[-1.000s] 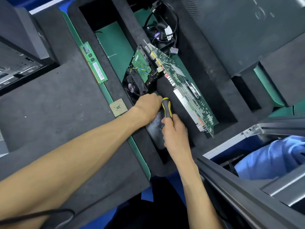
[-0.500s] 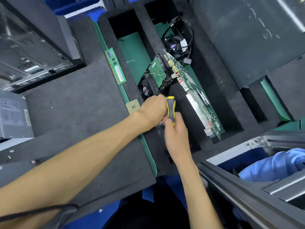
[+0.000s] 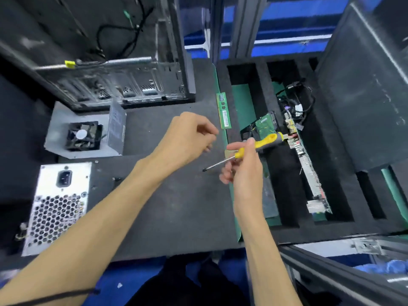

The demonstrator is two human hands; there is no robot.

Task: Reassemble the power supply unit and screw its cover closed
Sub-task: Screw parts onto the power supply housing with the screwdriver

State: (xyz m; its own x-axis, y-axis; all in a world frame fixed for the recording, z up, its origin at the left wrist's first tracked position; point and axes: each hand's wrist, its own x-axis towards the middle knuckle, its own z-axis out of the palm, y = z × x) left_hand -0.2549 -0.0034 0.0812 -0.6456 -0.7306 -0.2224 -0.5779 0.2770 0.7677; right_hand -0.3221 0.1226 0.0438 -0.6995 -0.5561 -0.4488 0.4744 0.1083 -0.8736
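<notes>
Head view: right hand (image 3: pixel 240 171) grips a yellow screwdriver (image 3: pixel 258 144), tip pointing left over bare dark bench (image 3: pixel 176 206). Left hand (image 3: pixel 187 140) is loosely curled; can't tell if it's pinching anything. Power supply unit (image 3: pixel 57 206) sits at the near-left bench edge, its fan cover (image 3: pixel 84 133) behind it. Slotted foam tray (image 3: pixel 284 177) of boards crowds the right; a PC case (image 3: pixel 123 80) stands at the back.

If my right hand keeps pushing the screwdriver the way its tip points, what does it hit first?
Probably the bare black foam mat: the screwdriver in the right hand points down-left at it. Height above the mat is unclear.
</notes>
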